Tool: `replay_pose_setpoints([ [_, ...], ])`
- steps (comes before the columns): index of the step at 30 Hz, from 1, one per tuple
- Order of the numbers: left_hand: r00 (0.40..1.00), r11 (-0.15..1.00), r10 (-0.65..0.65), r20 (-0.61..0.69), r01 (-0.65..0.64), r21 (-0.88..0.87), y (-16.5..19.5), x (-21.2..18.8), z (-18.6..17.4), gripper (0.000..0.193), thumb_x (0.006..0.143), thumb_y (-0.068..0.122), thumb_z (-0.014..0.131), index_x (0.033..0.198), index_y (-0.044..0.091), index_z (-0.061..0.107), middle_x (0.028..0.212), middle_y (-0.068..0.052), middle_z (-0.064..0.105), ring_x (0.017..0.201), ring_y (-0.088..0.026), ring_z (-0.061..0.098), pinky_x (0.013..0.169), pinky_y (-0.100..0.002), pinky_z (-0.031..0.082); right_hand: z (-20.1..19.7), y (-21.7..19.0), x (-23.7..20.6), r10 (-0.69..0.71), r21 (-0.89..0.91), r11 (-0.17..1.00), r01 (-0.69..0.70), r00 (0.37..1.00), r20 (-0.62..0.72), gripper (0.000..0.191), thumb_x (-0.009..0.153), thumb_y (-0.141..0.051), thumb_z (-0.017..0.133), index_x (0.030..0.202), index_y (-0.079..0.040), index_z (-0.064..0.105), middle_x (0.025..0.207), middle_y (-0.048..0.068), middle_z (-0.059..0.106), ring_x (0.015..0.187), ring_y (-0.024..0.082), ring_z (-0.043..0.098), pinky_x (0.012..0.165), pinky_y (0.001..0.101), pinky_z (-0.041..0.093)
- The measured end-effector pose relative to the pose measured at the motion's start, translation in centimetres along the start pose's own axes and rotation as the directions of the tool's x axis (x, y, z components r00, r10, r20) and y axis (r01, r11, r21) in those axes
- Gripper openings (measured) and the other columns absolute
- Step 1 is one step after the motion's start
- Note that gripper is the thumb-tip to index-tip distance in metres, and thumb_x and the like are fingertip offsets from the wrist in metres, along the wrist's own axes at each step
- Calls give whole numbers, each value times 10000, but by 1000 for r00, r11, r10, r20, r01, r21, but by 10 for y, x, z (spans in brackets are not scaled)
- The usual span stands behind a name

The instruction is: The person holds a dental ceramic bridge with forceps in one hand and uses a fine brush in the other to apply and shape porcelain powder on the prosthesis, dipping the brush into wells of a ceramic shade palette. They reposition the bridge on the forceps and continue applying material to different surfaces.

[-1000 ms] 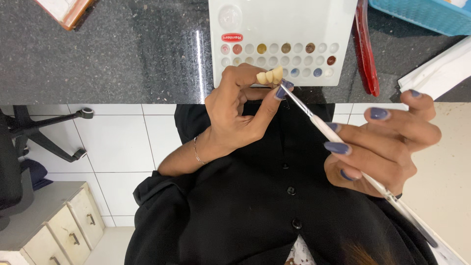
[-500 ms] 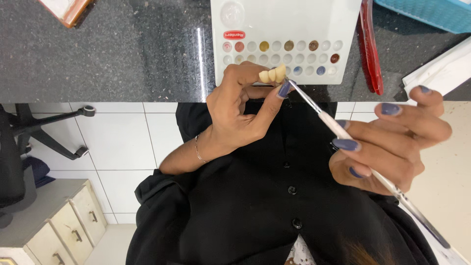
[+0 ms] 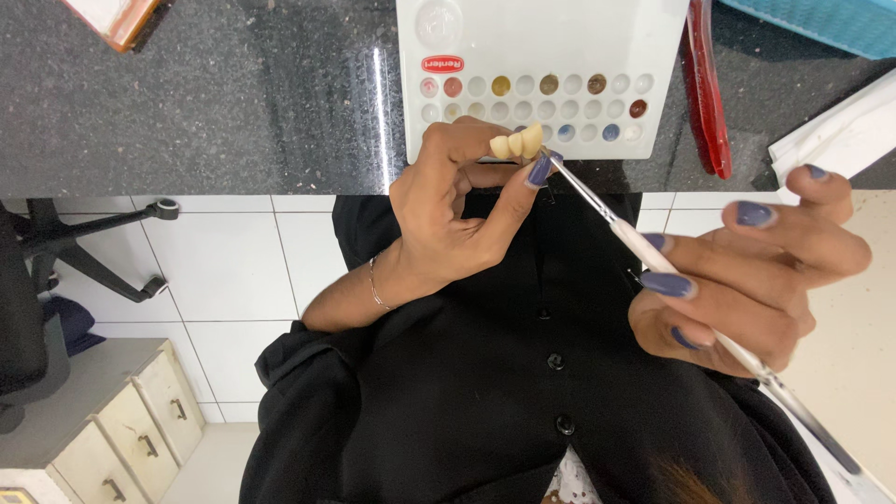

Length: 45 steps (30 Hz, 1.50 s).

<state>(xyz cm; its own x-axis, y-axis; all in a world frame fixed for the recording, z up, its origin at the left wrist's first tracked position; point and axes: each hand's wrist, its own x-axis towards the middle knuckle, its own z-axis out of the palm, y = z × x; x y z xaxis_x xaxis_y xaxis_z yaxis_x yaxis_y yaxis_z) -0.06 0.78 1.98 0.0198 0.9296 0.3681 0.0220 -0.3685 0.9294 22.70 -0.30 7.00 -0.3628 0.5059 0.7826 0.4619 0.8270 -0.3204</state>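
Note:
My left hand point(image 3: 457, 210) pinches a small cream-coloured row of artificial teeth point(image 3: 517, 142) between thumb and fingertips, held up over the near edge of the counter. My right hand point(image 3: 751, 271) grips a thin white-handled brush point(image 3: 635, 238) like a pen. The brush tip touches the teeth at their right side. Both hands have dark blue nails, and black clothing fills the view below them.
A white palette point(image 3: 541, 56) with rows of small colour wells lies on the dark speckled counter point(image 3: 233, 103) just behind the teeth. A red tool point(image 3: 702, 93) lies right of it, white paper point(image 3: 835, 135) further right. A chair base and small drawers stand on the tiled floor at left.
Both hands have shifted slightly; the brush tip stays at the teeth throughout. Nothing was picked up or let go.

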Motion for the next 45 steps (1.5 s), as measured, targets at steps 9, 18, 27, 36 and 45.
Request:
replay_pose_setpoints([
  [9, 1000, 1000, 9, 6, -9, 10, 1, 1, -1, 240, 1008, -2, 712, 1115, -54, 504, 1045, -155, 724, 860, -168, 789, 670, -185, 635, 1, 0, 2, 16, -2, 1000, -16, 1000, 17, 331, 1103, -359, 485, 877, -144, 597, 662, 8, 670, 984, 210, 457, 1091, 493, 351],
  [18, 996, 976, -83, 18, 85, -201, 5, 3, -1, 202, 1042, -58, 650, 1167, -63, 491, 1063, -179, 684, 953, -223, 769, 787, -261, 703, 22, 12, -11, 81, -31, 994, -103, 904, -420, 247, 1102, -350, 452, 1049, -128, 547, 805, 112, 574, 947, 283, 567, 999, 486, 454],
  [27, 974, 883, -170, 147, 217, -417, 8, 7, -15, 199, 1092, -63, 636, 1231, -48, 494, 1003, -152, 697, 918, -193, 769, 804, -278, 717, 46, 49, -12, 155, -71, 980, -187, 935, -317, 116, 1037, -157, 564, 1062, -52, 522, 992, 135, 565, 1007, 267, 559, 961, 430, 474],
  [36, 991, 937, -107, 77, 126, -327, 5, 7, -8, 191, 1047, -87, 639, 1189, -56, 515, 948, -177, 705, 877, -214, 775, 766, -284, 710, 48, 50, -25, 89, -45, 992, -114, 924, -371, 206, 1051, -257, 468, 1013, -69, 541, 1004, 114, 647, 1079, 270, 515, 1013, 431, 417],
  [45, 996, 878, -83, 26, 86, -471, 2, 3, -8, 200, 1036, -88, 622, 1151, -39, 466, 951, -189, 684, 871, -208, 763, 739, -279, 691, 46, 49, -30, 200, -2, 978, -207, 947, -253, 262, 1068, -351, 437, 1005, -113, 528, 787, 128, 702, 1095, 245, 482, 1018, 537, 400],
])
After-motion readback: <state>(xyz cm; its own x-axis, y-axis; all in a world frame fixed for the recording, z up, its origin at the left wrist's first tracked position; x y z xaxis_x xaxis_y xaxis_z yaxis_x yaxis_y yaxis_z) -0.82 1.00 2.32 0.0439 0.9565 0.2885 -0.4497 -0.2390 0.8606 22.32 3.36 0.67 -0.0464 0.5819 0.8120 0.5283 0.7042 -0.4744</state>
